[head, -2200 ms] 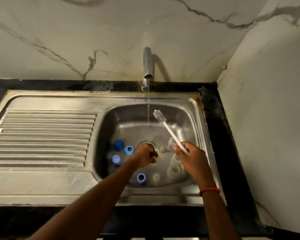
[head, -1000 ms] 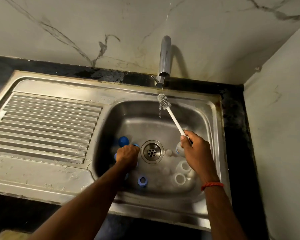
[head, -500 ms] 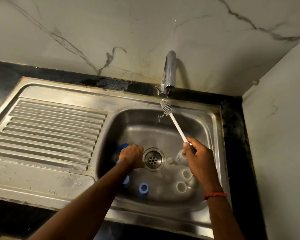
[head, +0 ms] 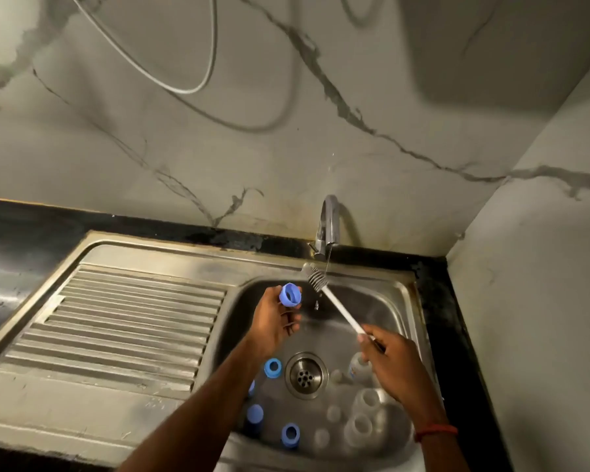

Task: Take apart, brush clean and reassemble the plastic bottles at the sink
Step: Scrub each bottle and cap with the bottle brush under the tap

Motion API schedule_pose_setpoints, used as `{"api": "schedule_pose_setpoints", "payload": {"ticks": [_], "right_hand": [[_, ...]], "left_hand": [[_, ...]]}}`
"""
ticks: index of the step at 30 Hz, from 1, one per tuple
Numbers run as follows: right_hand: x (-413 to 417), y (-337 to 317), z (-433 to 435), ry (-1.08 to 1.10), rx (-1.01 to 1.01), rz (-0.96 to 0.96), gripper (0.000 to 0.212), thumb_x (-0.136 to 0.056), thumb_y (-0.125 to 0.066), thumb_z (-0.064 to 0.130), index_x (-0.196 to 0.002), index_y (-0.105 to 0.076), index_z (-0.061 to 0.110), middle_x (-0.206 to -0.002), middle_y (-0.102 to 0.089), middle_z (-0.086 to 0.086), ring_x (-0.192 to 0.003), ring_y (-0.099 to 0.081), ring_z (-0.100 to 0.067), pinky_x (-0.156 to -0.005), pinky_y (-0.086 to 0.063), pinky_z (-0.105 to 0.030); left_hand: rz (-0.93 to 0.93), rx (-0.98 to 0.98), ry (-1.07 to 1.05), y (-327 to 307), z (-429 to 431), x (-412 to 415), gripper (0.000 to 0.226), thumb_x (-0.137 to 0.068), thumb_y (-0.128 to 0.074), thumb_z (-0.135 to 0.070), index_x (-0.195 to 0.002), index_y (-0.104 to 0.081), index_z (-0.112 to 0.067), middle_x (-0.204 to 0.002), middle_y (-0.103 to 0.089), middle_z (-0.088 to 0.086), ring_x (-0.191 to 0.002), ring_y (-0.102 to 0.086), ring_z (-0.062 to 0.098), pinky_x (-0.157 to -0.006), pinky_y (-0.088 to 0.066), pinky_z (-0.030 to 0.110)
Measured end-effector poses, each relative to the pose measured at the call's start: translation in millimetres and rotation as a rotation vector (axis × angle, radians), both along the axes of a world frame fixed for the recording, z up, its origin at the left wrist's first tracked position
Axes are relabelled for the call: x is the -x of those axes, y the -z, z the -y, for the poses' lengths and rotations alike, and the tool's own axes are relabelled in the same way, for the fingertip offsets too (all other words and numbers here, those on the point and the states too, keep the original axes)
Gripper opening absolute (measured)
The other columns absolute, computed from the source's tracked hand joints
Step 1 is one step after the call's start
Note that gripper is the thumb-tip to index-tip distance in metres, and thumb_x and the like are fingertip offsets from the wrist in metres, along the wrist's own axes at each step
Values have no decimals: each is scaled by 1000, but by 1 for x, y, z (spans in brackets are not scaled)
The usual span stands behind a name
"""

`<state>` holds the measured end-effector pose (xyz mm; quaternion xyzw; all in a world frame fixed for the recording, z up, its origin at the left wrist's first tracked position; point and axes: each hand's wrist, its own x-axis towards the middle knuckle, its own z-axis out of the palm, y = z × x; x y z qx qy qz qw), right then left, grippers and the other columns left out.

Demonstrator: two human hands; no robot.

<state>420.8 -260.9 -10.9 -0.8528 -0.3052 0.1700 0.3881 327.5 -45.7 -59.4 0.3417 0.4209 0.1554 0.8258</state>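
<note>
Brush [head: 338, 307] and blue cap [head: 290, 295] held above the sink [head: 133, 321].
My left hand [head: 273, 323] pinches the blue cap, opening facing me. My right hand [head: 394, 364] grips the brush handle; its long axis runs up-left, bristles just beside the cap, on its right.

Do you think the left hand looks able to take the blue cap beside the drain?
Probably not yet: the left hand grips a raised blue cap, though the other cap, beside the drain, lies uncovered.

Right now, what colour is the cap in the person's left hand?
The cap is blue, clearest in the head view.
</note>
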Motion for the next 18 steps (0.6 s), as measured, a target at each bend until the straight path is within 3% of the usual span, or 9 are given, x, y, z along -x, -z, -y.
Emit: {"api": "schedule_pose_setpoints", "payload": {"ticks": [2,6,10,13,18], "right_hand": [[7,-8,2,-62,54,44,17,-97,-60,29,-105,-72,38,-71,-69,6,-67,-66,-3,-73,-57,-35],[19,-21,1,-154,299,308,34,-99,-51,42,-132,-58,44,-99,-70,7,-90,-65,-7,-78,-52,-25],[31,-40,-2,-196,339,413,35,-101,-47,44,-135,-55,46,-102,-70,4,-91,-64,-9,-78,-48,-23],[34,-48,-3,-76,347,464,35,-98,-52,44,-132,-53,51,-99,-73,3,-91,-68,-15,-78,-55,-31],[47,-52,-6,-151,371,346,31,-96,-60,38,-126,-64,41,-118,-71,9,-108,-66,-10,-92,-50,-23]], "left_hand": [[18,9,-32,-3,1,1,44,-98,-52,-48,-105,-71,-9,-81,-66,8,-62,-56,18,-60,-46,32],[-24,-115,-23,-11,5,5,48,-100,-52,-51,-107,-70,-7,-85,-69,12,-64,-56,16,-62,-48,30],[-14,-292,32,-14,7,13,47,-102,-47,-47,-97,-69,-6,-73,-71,7,-63,-57,15,-62,-47,31],[47,-392,98,-13,2,21,47,-103,-44,-46,-98,-69,-7,-81,-67,11,-62,-55,13,-63,-48,31],[-37,-482,139,-18,-4,32,43,-106,-43,-43,-96,-67,-9,-82,-68,10,-69,-58,16,-70,-48,31]]}}
